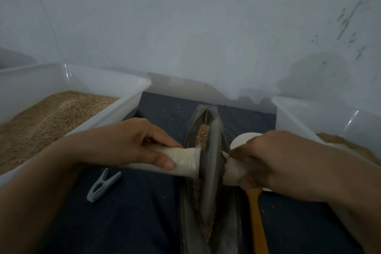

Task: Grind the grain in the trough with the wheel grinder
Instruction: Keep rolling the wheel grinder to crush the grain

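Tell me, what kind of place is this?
Probably a small hand-milling workspace, perhaps at home: a boat-shaped trough with a wheel grinder sits on a dark cloth, flanked by plastic tubs of grain, against a plain wall.

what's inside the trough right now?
Grain lies along the trough channel, and the wheel stands upright in it. Grain directly under the wheel's rim is hidden.

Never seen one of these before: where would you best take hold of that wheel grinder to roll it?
By the two pale handles sticking out of the wheel grinder, one from each side. The left hand wraps the left handle, the right hand the right one. The disc's edge sits down in the trough among grain.
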Demonstrator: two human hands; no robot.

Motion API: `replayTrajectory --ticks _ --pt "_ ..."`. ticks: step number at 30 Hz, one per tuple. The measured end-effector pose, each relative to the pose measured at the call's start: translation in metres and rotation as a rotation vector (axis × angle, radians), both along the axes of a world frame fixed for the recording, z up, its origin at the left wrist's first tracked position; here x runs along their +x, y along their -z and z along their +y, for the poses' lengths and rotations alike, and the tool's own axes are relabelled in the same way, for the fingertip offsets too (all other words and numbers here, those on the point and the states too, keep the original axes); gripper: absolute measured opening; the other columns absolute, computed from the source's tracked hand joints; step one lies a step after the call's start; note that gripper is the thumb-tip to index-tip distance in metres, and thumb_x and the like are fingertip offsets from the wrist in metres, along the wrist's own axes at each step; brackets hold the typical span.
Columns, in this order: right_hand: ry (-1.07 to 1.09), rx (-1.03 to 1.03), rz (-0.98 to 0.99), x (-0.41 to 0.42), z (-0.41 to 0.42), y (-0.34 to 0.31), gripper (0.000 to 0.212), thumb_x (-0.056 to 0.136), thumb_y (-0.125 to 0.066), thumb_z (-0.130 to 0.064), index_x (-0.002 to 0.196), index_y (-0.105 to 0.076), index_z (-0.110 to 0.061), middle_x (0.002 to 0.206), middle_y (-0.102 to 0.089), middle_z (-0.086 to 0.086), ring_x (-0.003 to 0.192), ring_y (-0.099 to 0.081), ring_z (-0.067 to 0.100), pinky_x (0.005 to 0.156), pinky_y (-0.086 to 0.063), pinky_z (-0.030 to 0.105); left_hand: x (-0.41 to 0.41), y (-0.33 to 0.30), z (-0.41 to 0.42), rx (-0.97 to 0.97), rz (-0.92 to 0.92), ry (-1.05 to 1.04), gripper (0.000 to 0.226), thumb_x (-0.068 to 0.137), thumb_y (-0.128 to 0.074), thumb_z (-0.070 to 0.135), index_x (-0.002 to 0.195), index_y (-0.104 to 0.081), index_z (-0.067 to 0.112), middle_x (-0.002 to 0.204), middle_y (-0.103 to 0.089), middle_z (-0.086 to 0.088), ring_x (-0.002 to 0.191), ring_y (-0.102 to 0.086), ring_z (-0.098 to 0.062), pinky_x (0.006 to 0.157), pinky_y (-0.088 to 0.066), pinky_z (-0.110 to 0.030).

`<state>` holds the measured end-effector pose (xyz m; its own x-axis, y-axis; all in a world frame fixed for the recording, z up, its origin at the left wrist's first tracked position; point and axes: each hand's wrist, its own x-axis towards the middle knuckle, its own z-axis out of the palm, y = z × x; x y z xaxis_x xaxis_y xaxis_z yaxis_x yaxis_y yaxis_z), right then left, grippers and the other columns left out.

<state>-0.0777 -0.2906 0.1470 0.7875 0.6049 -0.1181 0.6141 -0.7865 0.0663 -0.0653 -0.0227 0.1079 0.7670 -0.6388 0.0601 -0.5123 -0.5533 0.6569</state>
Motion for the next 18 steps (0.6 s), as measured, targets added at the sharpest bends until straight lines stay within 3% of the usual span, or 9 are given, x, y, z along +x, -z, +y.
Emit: replayTrajectory --ticks 4,7,10,13,16,18 --pt "0.024 0.007 0.006 0.000 -0.001 -0.001 0.038 0.083 -0.059 -0.051 0.118 -0.055 -0.038 0.093 -0.061 -0.012 0.083 -0.056 0.002 0.069 -0.043 0.015 -0.002 0.001 -0.005 0.004 -0.018 -0.045 0.032 0.071 -0.062 0.056 0.103 -0.062 0.057 0.100 -0.065 0.031 0.092 -0.060 0.010 0.078 -0.041 -0.004" --pt "0.115 0.041 -0.038 0.023 0.001 0.015 0.046 0.088 -0.060 -0.039 0.131 -0.046 -0.041 0.116 -0.059 -0.005 0.103 -0.056 0.012 0.082 -0.045 0.024 0.005 0.008 -0.013 0.085 -0.182 -0.234 0.024 0.072 -0.055 0.062 0.095 -0.058 0.063 0.095 -0.064 0.031 0.090 -0.056 0.014 0.076 -0.043 -0.008" --pt "0.171 0.123 -0.188 0.047 0.004 0.033 0.054 0.092 -0.056 -0.022 0.139 -0.036 -0.038 0.125 -0.053 -0.001 0.114 -0.049 0.017 0.089 -0.041 0.026 0.015 0.024 -0.026 0.211 -0.453 -0.480 0.035 0.085 -0.055 0.049 0.120 -0.056 0.047 0.112 -0.063 0.017 0.100 -0.058 -0.004 0.086 -0.044 -0.028" --pt "0.194 0.170 -0.306 0.055 0.006 0.045 0.063 0.090 -0.053 -0.010 0.142 -0.029 -0.035 0.122 -0.050 0.000 0.115 -0.043 0.017 0.091 -0.039 0.028 0.023 0.035 -0.035 0.269 -0.689 -0.561 0.042 0.089 -0.055 0.042 0.129 -0.053 0.032 0.120 -0.062 0.008 0.109 -0.056 -0.016 0.092 -0.039 -0.031" --pt "0.134 0.135 -0.301 0.052 0.005 0.041 0.054 0.092 -0.052 -0.014 0.139 -0.035 -0.035 0.118 -0.052 -0.001 0.111 -0.045 0.016 0.082 -0.036 0.024 0.025 0.032 -0.028 0.182 -0.611 -0.466 0.040 0.085 -0.062 0.037 0.125 -0.058 0.030 0.114 -0.064 0.008 0.106 -0.058 -0.014 0.089 -0.042 -0.029" --pt "0.072 0.067 -0.238 0.042 0.004 0.031 0.045 0.092 -0.053 -0.022 0.134 -0.042 -0.036 0.117 -0.055 -0.002 0.109 -0.049 0.014 0.078 -0.034 0.022 0.019 0.025 -0.019 0.130 -0.463 -0.374 0.038 0.081 -0.065 0.040 0.119 -0.061 0.037 0.105 -0.063 0.021 0.099 -0.057 0.001 0.084 -0.041 -0.016"
